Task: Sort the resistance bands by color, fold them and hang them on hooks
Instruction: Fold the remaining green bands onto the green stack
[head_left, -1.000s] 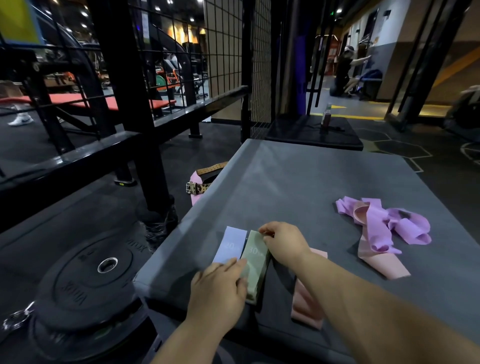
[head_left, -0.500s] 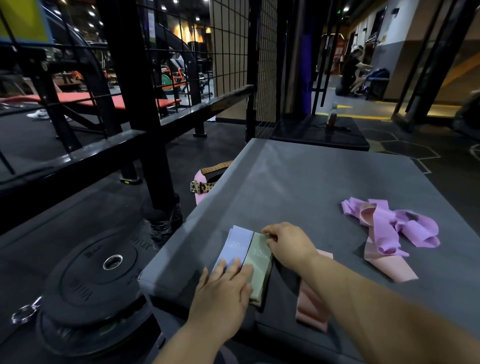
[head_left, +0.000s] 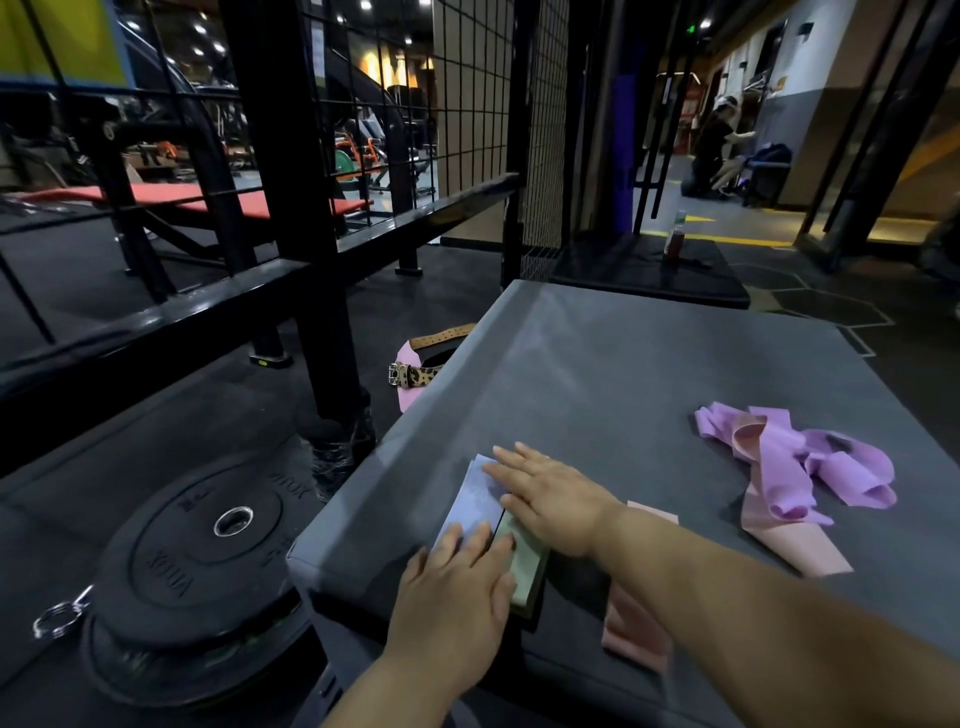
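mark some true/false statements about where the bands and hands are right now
1. The left hand and right hand both rest flat on folded bands. True.
2. The green folded band lies left of the blue folded band. False: it lies right of it, side by side.
3. A loose heap of purple and pink bands lies on the grey pad. True.
4. The weight plate sits on the pad. False: it lies on the floor, left of the pad.
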